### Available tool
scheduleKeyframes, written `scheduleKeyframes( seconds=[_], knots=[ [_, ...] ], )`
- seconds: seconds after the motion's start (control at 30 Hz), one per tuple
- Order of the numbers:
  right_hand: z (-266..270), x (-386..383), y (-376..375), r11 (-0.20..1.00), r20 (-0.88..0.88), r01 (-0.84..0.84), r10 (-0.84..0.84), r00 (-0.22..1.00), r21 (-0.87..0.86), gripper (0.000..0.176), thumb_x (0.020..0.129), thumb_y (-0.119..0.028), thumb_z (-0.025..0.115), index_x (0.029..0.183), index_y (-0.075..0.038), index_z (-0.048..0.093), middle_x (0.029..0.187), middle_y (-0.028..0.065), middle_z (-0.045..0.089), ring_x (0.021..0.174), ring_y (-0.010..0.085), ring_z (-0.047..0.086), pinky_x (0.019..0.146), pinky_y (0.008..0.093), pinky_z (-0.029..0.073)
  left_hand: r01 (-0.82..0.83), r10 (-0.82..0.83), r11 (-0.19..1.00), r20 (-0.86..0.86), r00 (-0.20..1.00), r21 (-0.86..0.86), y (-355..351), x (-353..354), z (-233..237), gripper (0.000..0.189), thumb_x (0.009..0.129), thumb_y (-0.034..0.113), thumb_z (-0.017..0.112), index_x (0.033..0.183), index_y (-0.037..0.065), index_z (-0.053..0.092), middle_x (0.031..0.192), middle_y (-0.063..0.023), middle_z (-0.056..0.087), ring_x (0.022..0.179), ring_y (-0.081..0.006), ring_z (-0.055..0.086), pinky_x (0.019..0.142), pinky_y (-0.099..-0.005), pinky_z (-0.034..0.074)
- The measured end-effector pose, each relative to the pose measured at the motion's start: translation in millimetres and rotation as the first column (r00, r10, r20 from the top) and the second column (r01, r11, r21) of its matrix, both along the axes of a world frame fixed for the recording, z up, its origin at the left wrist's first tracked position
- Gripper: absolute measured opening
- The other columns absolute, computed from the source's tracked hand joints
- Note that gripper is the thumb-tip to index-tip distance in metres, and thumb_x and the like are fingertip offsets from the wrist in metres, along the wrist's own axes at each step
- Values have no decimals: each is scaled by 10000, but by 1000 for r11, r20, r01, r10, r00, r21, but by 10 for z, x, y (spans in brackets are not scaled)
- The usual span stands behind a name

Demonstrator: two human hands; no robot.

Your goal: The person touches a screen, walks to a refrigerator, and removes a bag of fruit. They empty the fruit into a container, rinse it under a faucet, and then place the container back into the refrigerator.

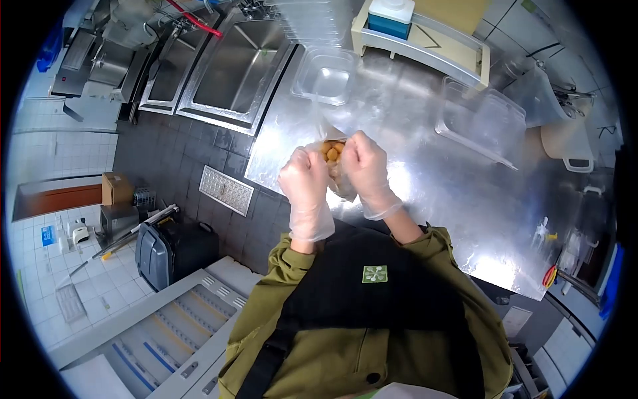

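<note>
head view: the step in hand seems to be handling the mouth of a clear bag (342, 188) of round, orange-brown pieces (332, 154); whether it is being opened or closed, i cannot tell. the bag sits between the two hands, in front of the person's body, above the near edge of the steel desk (419, 193). the next move, i judge, calls for an even grip on both sides, so that the bag does not tip and spill.

the left hand (306, 178), at the bag's nine o'clock, is curled with its fingers closed, apparently pinching the film. the right hand (365, 163), at three o'clock, is curled the same way, knuckles up, seemingly gripping the other side. both wear clear gloves; the forearms run from five and seven o'clock, converging on the bag. the fingertips are mostly hidden.

from the bag, a clear square container (323, 78) stands at twelve o'clock, and a larger clear bin (482, 120) lies between two and three.
</note>
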State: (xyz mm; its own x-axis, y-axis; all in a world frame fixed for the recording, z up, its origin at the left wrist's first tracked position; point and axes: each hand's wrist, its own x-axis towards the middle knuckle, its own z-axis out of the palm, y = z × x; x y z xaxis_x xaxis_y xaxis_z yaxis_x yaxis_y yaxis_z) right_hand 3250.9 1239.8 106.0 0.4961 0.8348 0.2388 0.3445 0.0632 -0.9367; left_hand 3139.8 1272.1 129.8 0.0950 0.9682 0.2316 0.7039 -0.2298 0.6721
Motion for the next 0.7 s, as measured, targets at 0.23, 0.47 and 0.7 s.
scheduleKeyframes(
  seconds=[0.23,0.47,0.7],
  knots=[
    [-1,318,-95,976,108,-175,161,981,131,47,821,-16,515,782,3,497,828,127,490,714,283,506,650,319,433,616,-393,749,585,709,-243,953,-419,-145,483,857,288,630,1250,62,465,1191,-84,560,1077,-218,528,931,-373,416],
    [-364,276,-364,981,-265,-173,191,945,90,469,763,-235,688,1142,-42,488,1199,122,480,1092,259,473,909,347,390,914,-156,50,901,406,-403,1435,-125,-1167,439,764,337,730,1033,57,525,1185,-157,566,1114,-267,525,947,-375,413],
    [-1073,-377,-556,943,-512,-148,-28,859,-300,1043,606,-333,839,1406,-9,254,1429,144,321,1324,268,306,1090,408,241,850,188,326,910,370,-413,1049,-378,-1289,468,848,388,621,1127,37,484,1150,-138,553,1089,-253,523,953,-381,403]
  ],
)
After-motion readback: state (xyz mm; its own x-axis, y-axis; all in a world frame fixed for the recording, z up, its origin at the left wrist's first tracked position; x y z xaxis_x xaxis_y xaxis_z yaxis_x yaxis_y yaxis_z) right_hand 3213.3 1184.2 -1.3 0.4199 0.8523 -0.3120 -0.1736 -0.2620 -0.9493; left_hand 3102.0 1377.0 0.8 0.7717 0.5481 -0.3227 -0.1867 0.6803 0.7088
